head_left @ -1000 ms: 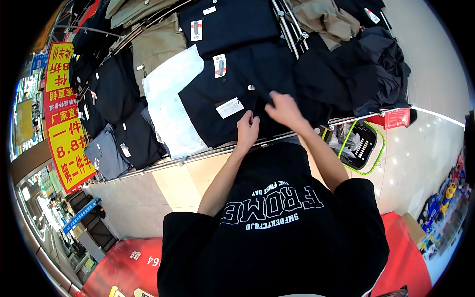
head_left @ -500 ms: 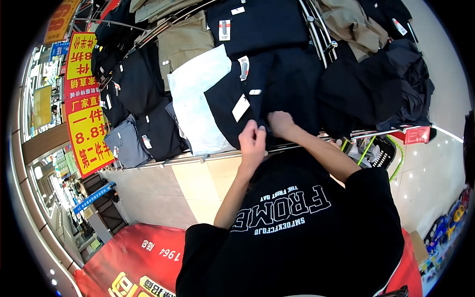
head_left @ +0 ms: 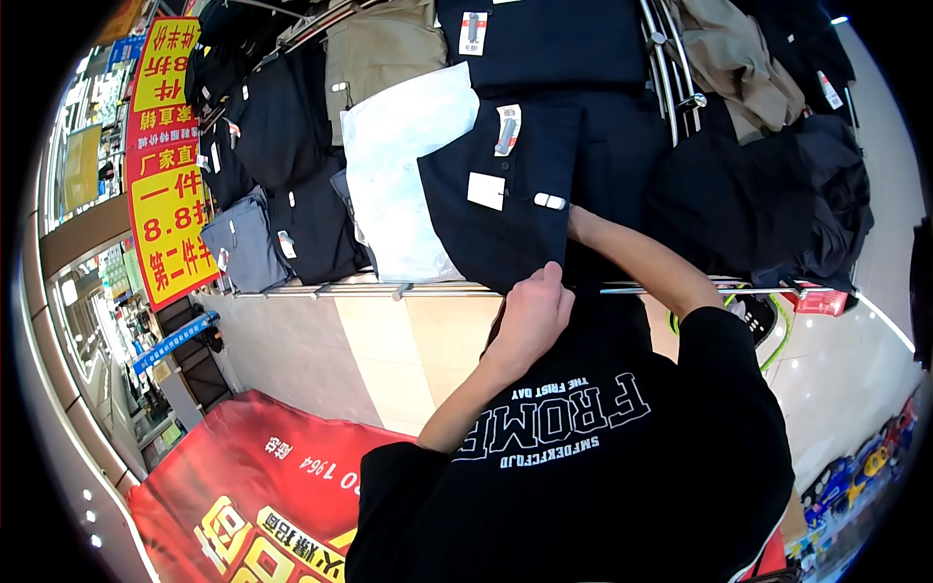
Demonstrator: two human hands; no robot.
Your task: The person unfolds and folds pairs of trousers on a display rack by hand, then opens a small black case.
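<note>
Your right hand (head_left: 579, 225) has slipped from in front of the lower edge to behind the raised right side of the black garment (head_left: 486, 238), while your left hand (head_left: 537, 309) has closed in on its bottom corner. The white paper tag (head_left: 486, 191) has swung from its slant to nearly upright.

Your left hand is nearly closed, thumb and fingertips pinching the corner at about five o'clock on the garment. Your right hand comes in from four o'clock; its fingers are hidden behind the fabric, so you cannot tell how far open they are or whether they grip anything.

The garment lies near the front of the rack (head_left: 442, 290), just above the middle of your view. At its nine o'clock, a white garment (head_left: 394, 194) lies against it; at twelve o'clock sits a folded dark garment (head_left: 539, 49), and at three o'clock a rumpled dark heap (head_left: 753, 199). A basket (head_left: 763, 325) stands on the floor toward four o'clock.

As far as you can judge, the work is partway along: the left part lies fairly flat with its tags face up, and the white garment beside it looks laid out. What seems left is the right side, which is lifted and unsettled.
</note>
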